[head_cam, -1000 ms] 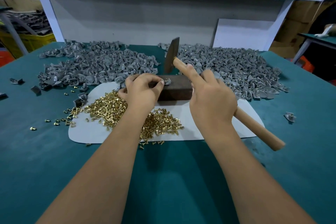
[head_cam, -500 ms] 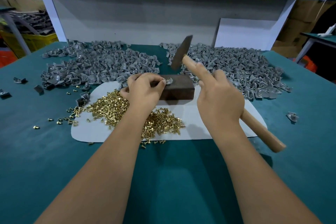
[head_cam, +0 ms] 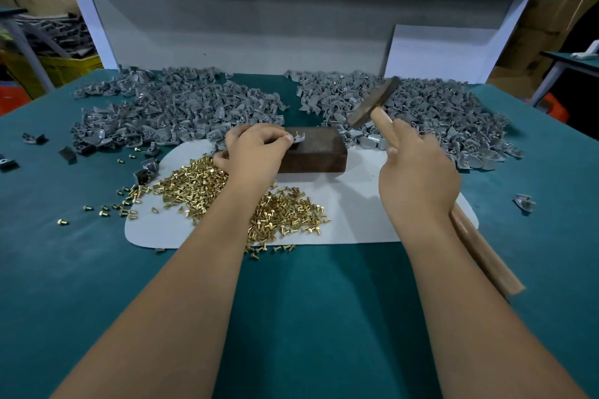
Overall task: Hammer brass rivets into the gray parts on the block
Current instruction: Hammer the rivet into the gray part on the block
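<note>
Our left hand (head_cam: 256, 152) pinches a gray part (head_cam: 299, 138) on the block's (head_cam: 312, 152) top, toward its left end; our right hand (head_cam: 418, 178) grips the hammer (head_cam: 372, 102), head raised up and right of the part, handle running back toward the bench's near right edge; strike path judged down-left, left fingertips (head_cam: 287, 139) close; brass rivets (head_cam: 207, 185) lie nearer us.

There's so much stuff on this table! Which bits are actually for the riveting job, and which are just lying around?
For the job:
hammer in the right hand
gray part pinched by the left hand
dark block
brass rivets
piles of gray parts

Just lying about:
white board at the back
yellow crate
</note>
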